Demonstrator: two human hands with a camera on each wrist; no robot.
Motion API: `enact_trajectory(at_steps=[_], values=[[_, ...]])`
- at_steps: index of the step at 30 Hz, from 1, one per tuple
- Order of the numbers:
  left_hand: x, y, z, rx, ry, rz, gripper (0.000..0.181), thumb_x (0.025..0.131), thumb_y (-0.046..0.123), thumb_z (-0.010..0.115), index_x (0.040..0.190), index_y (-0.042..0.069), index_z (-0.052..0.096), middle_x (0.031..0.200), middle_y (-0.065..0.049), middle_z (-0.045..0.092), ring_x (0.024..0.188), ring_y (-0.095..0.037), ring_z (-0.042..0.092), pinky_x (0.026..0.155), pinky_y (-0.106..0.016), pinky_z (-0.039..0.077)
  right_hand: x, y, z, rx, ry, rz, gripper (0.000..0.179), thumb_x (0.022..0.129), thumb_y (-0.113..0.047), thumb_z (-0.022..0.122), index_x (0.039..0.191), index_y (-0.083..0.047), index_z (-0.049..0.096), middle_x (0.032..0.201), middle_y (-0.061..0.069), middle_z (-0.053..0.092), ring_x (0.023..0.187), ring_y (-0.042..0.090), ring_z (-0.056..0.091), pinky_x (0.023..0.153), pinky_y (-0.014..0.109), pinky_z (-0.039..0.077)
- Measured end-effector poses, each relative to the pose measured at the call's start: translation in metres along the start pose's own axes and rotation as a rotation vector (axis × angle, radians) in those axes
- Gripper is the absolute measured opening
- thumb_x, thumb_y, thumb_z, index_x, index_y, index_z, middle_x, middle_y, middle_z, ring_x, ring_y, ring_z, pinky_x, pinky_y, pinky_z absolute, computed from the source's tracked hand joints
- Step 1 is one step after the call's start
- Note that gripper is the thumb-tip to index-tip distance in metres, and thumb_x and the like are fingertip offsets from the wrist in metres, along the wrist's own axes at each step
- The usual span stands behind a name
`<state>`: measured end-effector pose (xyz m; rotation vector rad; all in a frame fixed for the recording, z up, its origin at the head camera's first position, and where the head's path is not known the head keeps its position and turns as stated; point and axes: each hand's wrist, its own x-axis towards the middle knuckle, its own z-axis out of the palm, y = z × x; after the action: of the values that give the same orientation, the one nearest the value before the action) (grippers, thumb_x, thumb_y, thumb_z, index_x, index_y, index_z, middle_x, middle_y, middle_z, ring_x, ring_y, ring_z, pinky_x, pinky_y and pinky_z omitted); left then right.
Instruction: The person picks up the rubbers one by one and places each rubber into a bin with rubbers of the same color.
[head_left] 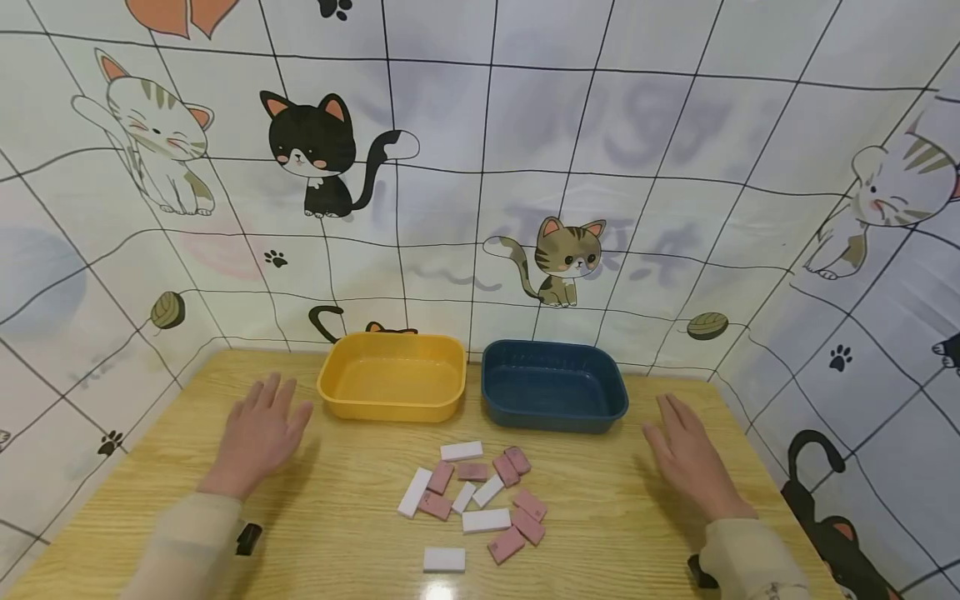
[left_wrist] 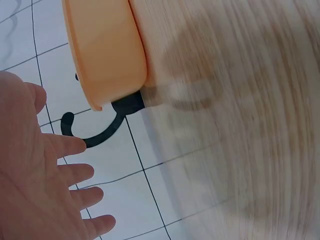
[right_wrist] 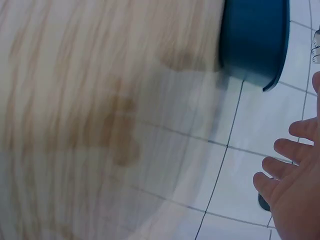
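My left hand (head_left: 257,437) is at the table's left side, fingers straight and holding nothing. Nearest to it is a yellow bin (head_left: 397,412), which also shows in the left wrist view. At the right side my right hand (head_left: 692,457) is held with straight fingers, nothing in its grasp. A dark blue bin (head_left: 555,418) stands closest to that hand. Between the hands lies a loose group of small flat blocks, some white like the white block (head_left: 486,522), others pink like the pink block (head_left: 506,545). Neither hand touches a block or a bin.
Both bins stand side by side at the back of the wooden table (head_left: 345,517), close to the wall. A white cloth with black grid lines and cartoon cats (head_left: 311,154) covers the back and sides. A bright light reflection lies at the table's front.
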<state>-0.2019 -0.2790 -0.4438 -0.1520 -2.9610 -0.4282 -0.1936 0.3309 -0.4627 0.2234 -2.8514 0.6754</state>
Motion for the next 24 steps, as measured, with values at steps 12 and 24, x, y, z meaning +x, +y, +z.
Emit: enact_trajectory(at_steps=[12,24], values=[[-0.007,0.026,0.004,-0.053,0.165,0.087,0.058,0.109,0.032,0.048,0.147,-0.011,0.044,0.153,-0.039,0.036,0.138,-0.059,0.035,0.110,-0.072,0.030,0.003,-0.044,0.004,0.087,0.142,-0.084,0.055,0.109,-0.028,0.051,0.150,0.007,0.042,0.150,0.032,0.039,0.137,0.053,0.036,0.103,0.070,0.035],[-0.013,0.054,0.014,-0.074,0.298,0.198,0.049,0.102,0.024,0.061,0.135,-0.012,0.056,0.135,-0.033,0.056,0.124,-0.051,0.053,0.099,-0.067,0.044,0.000,-0.084,0.022,0.085,0.179,-0.158,0.050,0.105,-0.024,0.061,0.144,0.006,0.052,0.138,0.027,0.050,0.128,0.046,0.048,0.100,0.065,0.044]])
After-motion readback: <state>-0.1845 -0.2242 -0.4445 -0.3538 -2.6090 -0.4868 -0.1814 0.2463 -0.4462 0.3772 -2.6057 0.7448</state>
